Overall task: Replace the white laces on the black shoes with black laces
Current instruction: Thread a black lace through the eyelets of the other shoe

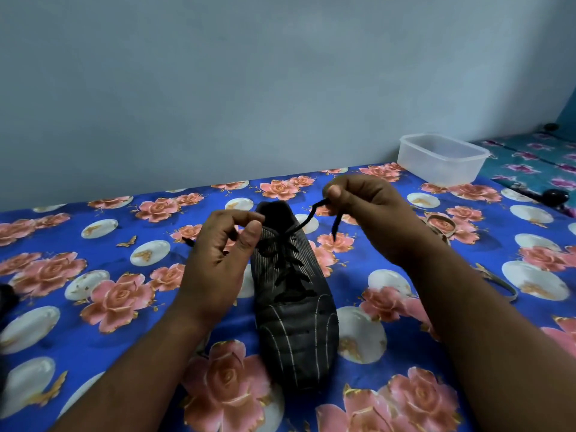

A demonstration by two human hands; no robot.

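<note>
Right hand (371,213) pinching black lace (307,218), above black shoe (296,310)

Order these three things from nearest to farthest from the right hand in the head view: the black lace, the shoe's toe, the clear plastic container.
From the right hand:
1. Black lace: pinched in its fingers, running down to the shoe.
2. Clear plastic container: behind it, by the wall.
3. Shoe's toe: lowest in frame, towards the person.

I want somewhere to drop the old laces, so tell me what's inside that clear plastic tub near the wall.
The clear plastic tub looks empty: its far inner wall shows through the open top and nothing shows inside. Its near wall is frosted, so a thin item lying flat on the bottom could go unseen.
</note>
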